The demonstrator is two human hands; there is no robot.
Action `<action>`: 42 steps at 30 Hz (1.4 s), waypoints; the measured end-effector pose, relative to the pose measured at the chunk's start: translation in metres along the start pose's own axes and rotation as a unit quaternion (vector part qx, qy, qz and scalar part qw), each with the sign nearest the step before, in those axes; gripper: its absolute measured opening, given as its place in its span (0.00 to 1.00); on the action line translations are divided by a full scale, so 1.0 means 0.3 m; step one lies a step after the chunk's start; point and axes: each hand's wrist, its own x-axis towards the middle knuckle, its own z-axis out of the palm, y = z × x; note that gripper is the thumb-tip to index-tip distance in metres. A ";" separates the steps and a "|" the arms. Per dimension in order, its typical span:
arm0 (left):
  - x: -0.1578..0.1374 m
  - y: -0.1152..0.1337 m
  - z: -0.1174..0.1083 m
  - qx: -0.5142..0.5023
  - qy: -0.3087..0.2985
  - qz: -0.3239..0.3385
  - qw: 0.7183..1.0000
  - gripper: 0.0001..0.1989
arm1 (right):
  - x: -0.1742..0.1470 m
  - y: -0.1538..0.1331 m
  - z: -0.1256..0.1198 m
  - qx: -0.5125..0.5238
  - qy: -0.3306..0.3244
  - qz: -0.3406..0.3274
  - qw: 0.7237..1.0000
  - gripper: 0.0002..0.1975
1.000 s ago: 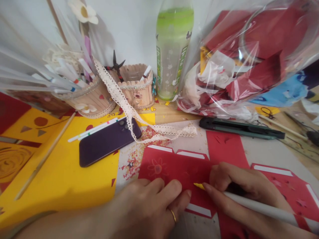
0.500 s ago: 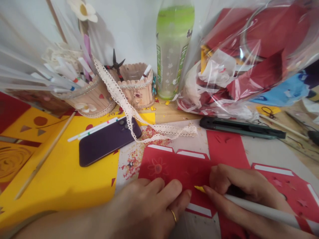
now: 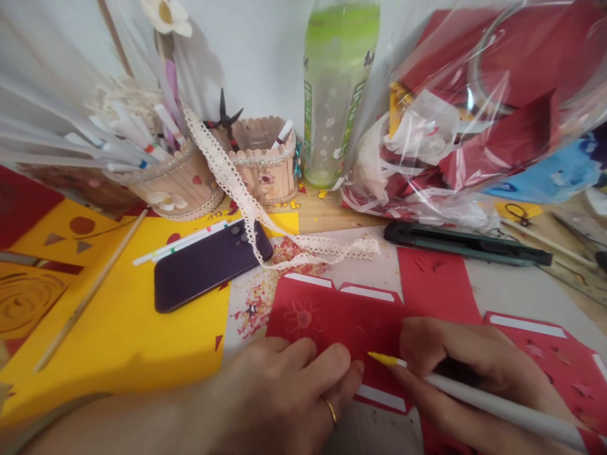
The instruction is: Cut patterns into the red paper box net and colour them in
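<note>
A red paper piece with white tape strips on its edges lies in front of me, a flower drawn on its left part. My left hand, with a gold ring, rests on its lower left edge, fingers bent and pressing it down. Pinched in my right hand is a white felt-tip pen with a yellow tip. That tip is over the red paper, near my left thumb; whether it touches cannot be told. A second red paper piece with star shapes lies partly behind my right hand.
A dark phone lies on yellow paper, crossed by a lace ribbon. Behind stand two stick-covered pots, a green-topped bottle and a clear bag of scraps. A utility knife lies to the right.
My right hand has shifted slightly, and more of the pen's yellow tip shows clear of the fingers. My left hand stays on the red paper. The whole view has moved slightly.
</note>
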 end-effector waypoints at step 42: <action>-0.008 0.001 -0.002 0.004 -0.041 0.012 0.999 0.13 | 0.020 -0.018 -0.004 -0.017 -0.038 0.001 0.999 0.13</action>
